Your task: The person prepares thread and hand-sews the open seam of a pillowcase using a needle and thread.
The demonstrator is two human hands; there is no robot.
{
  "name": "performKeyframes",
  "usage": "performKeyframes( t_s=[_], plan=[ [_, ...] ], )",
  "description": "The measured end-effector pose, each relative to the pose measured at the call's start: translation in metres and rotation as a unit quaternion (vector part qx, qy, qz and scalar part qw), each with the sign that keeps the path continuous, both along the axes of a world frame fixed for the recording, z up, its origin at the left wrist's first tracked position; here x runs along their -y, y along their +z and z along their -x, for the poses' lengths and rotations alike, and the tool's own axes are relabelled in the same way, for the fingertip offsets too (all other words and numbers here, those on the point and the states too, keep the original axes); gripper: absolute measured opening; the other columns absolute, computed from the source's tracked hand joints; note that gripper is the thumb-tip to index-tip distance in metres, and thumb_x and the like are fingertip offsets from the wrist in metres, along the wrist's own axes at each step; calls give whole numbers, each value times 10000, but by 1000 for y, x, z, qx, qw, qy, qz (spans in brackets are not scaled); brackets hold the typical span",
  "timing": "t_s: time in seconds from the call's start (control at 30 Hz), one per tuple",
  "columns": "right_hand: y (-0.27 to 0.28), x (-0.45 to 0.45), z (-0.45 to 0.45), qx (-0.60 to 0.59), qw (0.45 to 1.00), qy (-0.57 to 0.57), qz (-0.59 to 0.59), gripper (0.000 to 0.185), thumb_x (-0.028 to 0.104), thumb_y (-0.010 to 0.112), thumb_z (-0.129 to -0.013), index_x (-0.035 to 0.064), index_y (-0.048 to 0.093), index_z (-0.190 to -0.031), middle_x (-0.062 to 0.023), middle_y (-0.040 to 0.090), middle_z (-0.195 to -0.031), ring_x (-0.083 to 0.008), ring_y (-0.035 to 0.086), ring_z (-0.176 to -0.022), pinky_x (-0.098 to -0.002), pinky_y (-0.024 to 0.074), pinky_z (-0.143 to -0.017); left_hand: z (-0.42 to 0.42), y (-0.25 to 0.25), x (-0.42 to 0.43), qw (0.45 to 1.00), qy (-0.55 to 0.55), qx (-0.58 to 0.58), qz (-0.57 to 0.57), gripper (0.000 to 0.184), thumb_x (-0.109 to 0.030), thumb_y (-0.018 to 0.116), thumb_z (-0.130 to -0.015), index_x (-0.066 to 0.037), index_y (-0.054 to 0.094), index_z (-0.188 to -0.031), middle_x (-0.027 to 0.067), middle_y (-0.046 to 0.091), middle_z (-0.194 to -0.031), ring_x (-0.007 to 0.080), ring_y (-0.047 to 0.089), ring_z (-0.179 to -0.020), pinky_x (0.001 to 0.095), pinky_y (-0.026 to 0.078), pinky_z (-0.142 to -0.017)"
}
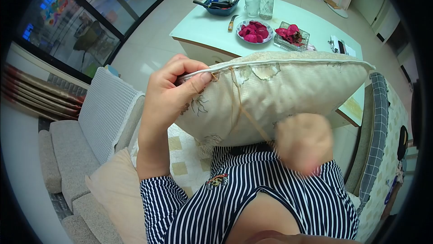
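Note:
A cream cushion point(288, 95) with printed flowers and a piped edge lies across my lap, its seam turned upward. My left hand point(167, 93) pinches the seam at the cushion's left end between thumb and fingers. From the seam near that thumb, a tan thread point(247, 114) hangs down the cushion's face and runs on to my right hand point(304, 142). That hand is blurred by motion, curled into a fist in front of the cushion's lower right side with the thread drawn into it. Whether it also holds a needle cannot be seen.
Beyond the cushion stands a white table point(203, 30) bearing a plate of red petals point(254, 32), a glass dish point(291, 36), a jar point(266, 3), a mug point(251, 7), a curved knife point(232, 23) and a blue basket point(218, 7). A grey sofa point(76, 149) is at left.

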State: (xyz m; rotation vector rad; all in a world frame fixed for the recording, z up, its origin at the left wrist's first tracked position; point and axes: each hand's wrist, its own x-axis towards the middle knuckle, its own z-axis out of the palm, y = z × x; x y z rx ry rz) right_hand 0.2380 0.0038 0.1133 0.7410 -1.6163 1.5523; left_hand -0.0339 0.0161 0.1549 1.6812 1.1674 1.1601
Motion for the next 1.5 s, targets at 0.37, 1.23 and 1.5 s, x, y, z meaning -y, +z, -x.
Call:
performKeyframes(
  t_s=[0.37, 1.23, 1.5],
  plan=[
    [18, 12, -3, 82, 834, -525, 145, 79, 84, 656, -1009, 45, 710, -1052, -68, 644, -808, -157, 618, -615, -289, 490, -578, -6, 2, 1, 1000, 5, 15, 0, 157, -120, 799, -888, 8, 775, -975, -32, 594, -864, 58, 533, -776, 218, 407, -678],
    [-19, 50, 68, 172, 977, 93, -88, 70, 25, 601, -986, -16, 606, -930, -130, 568, -890, -313, 583, -829, -408, 482, -726, 2, 0, -17, 996, 80, -24, -35, 192, -162, 793, -904, 4, 784, -999, -12, 610, -879, 69, 557, -800, 226, 428, -704],
    [-16, 28, 59, 151, 968, -177, -91, 137, 134, 704, -987, 44, 750, -894, -71, 667, -820, -242, 628, -725, -373, 508, -640, 5, -6, -28, 996, 87, 19, -11, 219, -177, 788, -913, 25, 782, -999, -6, 628, -902, 78, 564, -803, 221, 438, -721]
  ],
)
